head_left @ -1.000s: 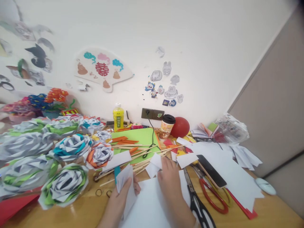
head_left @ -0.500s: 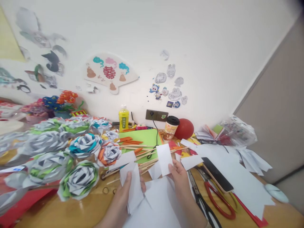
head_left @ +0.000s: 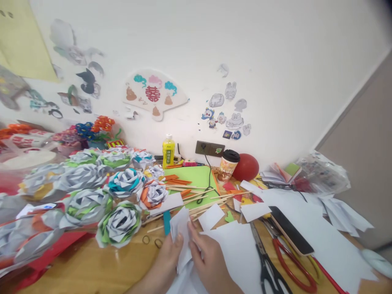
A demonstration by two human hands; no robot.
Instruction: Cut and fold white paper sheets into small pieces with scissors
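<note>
Near the front middle of the table, my left hand (head_left: 172, 252) is closed round a small stack of white paper pieces (head_left: 180, 228), thumb on the near face. My right hand (head_left: 206, 252) presses its fingers against the stack's right edge, so both hands touch it. Below and beside them lie large white paper sheets (head_left: 237, 245). A loose white paper square (head_left: 211, 217) rests just beyond my right hand, and a teal paper strip (head_left: 166, 222) shows left of the stack. Black-handled scissors (head_left: 269, 265) lie to the right.
Folded paper flowers (head_left: 119, 223) crowd the left side. Wooden sticks (head_left: 196, 200) and a green sheet (head_left: 180, 174) lie behind, near a yellow bottle (head_left: 168, 152), a lidded cup (head_left: 228, 165) and a red balloon (head_left: 246, 166). Red-handled pliers (head_left: 290, 265) and a phone (head_left: 290, 230) are at right.
My right hand has moved left and down to the stack; the separate white piece it held out is no longer apart. The view has turned slightly left.
</note>
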